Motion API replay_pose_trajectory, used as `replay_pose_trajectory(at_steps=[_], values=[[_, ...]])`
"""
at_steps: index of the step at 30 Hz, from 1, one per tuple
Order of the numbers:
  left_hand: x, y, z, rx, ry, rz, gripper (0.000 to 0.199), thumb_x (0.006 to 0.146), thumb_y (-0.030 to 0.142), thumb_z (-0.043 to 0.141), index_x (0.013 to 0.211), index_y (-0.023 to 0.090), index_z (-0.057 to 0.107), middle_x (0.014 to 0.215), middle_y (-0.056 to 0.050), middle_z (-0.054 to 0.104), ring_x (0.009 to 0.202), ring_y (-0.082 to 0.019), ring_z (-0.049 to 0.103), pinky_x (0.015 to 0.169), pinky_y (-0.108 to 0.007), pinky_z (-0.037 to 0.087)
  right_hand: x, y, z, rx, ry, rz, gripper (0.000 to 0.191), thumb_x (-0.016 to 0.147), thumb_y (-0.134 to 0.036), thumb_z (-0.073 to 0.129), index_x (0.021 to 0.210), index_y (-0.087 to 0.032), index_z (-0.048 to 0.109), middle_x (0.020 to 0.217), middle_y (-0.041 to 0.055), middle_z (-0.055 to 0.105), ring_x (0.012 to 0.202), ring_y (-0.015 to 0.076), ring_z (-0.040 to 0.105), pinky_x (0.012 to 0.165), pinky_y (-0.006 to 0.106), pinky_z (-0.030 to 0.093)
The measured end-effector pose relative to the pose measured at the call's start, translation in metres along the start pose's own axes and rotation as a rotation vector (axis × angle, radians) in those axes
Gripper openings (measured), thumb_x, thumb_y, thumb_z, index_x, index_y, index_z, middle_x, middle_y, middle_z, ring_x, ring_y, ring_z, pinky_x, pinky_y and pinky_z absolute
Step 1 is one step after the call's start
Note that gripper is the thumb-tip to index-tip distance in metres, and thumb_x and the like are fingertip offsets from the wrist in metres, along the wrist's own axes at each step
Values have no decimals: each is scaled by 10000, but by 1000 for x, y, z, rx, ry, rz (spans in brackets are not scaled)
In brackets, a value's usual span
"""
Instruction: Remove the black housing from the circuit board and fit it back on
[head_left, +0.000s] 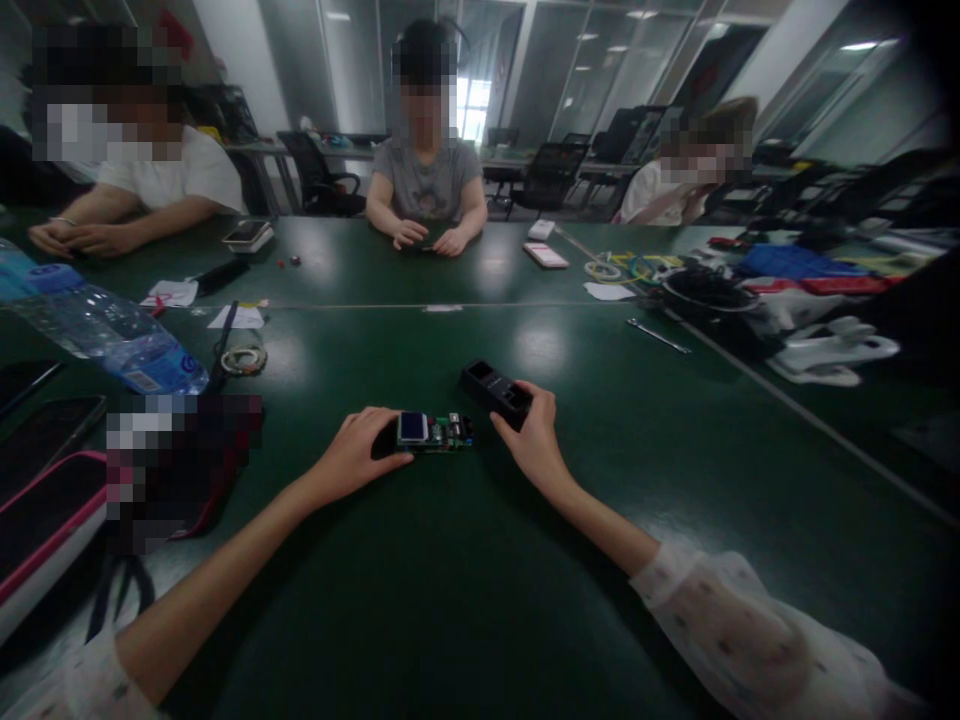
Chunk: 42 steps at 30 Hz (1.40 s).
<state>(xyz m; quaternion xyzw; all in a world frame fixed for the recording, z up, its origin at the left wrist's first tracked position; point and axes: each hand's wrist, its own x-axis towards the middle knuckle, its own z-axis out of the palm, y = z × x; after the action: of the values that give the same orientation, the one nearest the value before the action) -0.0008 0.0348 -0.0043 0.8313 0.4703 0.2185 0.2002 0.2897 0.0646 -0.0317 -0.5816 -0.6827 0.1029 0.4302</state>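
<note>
My left hand (364,445) grips the left end of a green circuit board (439,432) with a small dark screen set in a pale frame. Its thumb is along the near edge and its fingers along the far edge. My right hand (534,430) is closed around the right end of a black plastic casing (491,385), which has a rectangular opening and small markings on its top face. The casing lies at a slant, just right of the board and a little farther away. A narrow gap separates the two parts.
Plastic water bottles (112,330), a dark red pouch (217,480) and phones lie at left. A wrench (658,336) rests at right, short of piled cables (705,290) and a white tool-like object (832,350). Three people sit across the green table (360,600).
</note>
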Motion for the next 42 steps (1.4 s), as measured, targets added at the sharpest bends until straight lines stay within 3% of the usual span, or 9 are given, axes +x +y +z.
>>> replay_pose_trajectory(at_steps=[7, 15, 31, 36, 42], values=[[0, 0, 0, -4, -4, -1, 480, 852, 499, 598, 1243, 242, 489, 1232, -64, 575, 1154, -264, 499, 969, -452, 384, 0, -4, -2, 189, -54, 25, 492, 812, -247, 618, 1263, -188, 433, 1219, 123, 509, 1125, 270, 535, 987, 491, 454], [0, 1, -1, -10, -6, -16, 476, 851, 473, 606, 1250, 242, 487, 1245, -64, 565, 1157, -272, 498, 973, -466, 387, -11, -33, -11, 382, -124, -84, 547, 871, -349, 576, 1359, -261, 346, 1338, 100, 447, 1242, 254, 479, 1017, 450, 471], [-1, -2, 2, -32, 18, -33, 492, 819, 479, 634, 1230, 237, 514, 1250, -77, 559, 1157, -282, 506, 979, -468, 391, -13, -42, -17, 324, -381, -275, 540, 889, -295, 549, 1382, -278, 327, 1333, 93, 452, 1243, 254, 481, 1031, 494, 455], [-3, 0, 0, -60, 15, -76, 718, 795, 532, 644, 1388, 255, 349, 1343, -104, 494, 1205, -310, 477, 974, -492, 402, -12, -42, -17, 270, -446, -312, 553, 892, -254, 537, 1390, -277, 299, 1350, 97, 437, 1257, 258, 466, 1055, 515, 424], [-2, 0, 0, -72, 11, -68, 808, 786, 530, 657, 1443, 281, 257, 1370, -112, 476, 1225, -313, 472, 1005, -504, 363, -11, -39, -14, 259, -521, -311, 554, 890, -217, 530, 1387, -272, 293, 1327, 91, 445, 1237, 242, 478, 1060, 518, 422]])
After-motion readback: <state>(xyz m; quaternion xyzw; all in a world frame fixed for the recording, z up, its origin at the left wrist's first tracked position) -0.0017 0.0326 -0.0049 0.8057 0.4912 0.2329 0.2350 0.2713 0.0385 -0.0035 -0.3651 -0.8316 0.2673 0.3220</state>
